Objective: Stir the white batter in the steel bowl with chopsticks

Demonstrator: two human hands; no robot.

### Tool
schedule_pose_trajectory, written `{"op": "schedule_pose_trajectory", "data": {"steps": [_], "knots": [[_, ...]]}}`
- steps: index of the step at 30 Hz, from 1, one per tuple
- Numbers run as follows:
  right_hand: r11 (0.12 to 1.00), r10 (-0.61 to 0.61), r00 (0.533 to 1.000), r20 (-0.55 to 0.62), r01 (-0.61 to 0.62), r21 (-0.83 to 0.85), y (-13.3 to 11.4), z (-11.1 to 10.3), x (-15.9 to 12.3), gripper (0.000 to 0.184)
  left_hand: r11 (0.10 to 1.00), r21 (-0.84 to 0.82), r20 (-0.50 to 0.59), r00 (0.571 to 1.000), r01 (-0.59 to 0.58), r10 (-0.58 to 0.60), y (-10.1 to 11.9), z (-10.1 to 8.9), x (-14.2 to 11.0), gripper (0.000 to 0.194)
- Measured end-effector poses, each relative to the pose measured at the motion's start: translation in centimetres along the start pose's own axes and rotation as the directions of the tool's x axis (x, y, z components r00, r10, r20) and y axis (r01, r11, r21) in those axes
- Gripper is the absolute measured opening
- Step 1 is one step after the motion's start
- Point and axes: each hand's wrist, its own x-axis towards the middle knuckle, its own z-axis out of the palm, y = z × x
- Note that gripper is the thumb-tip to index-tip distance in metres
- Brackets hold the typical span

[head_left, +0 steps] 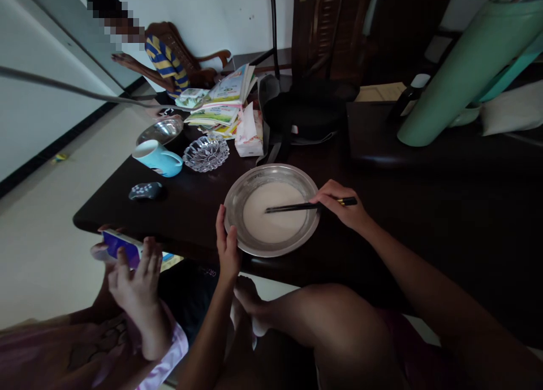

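A wide metal bowl (271,251) with a pale, milky batter (274,226) in it stands at the table's front edge. My left hand (228,248) grips the bowl's left rim, thumb and fingers on either side of the edge. In my right hand (341,203), over the bowl's right rim, is a pair of black chopsticks (291,207) with gold bands near the upper end. Their tips dip into the batter near the middle of the bowl. My right fingers are closed around them.
On the dark table (114,200) are a blue mug (163,159), a glass dish (206,154), a game controller (145,190), books (224,99), tissues (250,135) and a black bag (303,113). A green flask (462,68) stands right. One person holds a phone (123,247); another sits behind.
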Motion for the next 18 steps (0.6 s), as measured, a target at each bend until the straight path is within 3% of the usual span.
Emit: {"op": "schedule_pose_trajectory", "data": {"steps": [4,9,14,18], "knots": [[0.998,0.051,0.976,-0.213,-0.043,0.045,0.08,-0.08,-0.19,0.038,1.000,0.007,0.008,1.000,-0.009,0.009,-0.08,-0.03,0.03,0.063],[1.000,-0.007,1.000,-0.017,0.008,0.029,-0.02,0.04,-0.18,0.035,1.000,0.021,-0.001,1.000,-0.021,0.021,0.00,-0.06,0.02,0.062],[0.995,0.069,0.969,-0.235,-0.049,0.091,0.22,-0.24,-0.01,0.038,0.999,0.024,0.007,1.000,-0.024,0.024,0.06,-0.06,0.00,0.062],[0.998,0.019,1.000,-0.024,-0.018,0.053,0.03,-0.06,-0.01,0.036,0.999,0.026,0.003,1.000,-0.023,0.023,0.03,-0.09,0.01,0.061]]}}
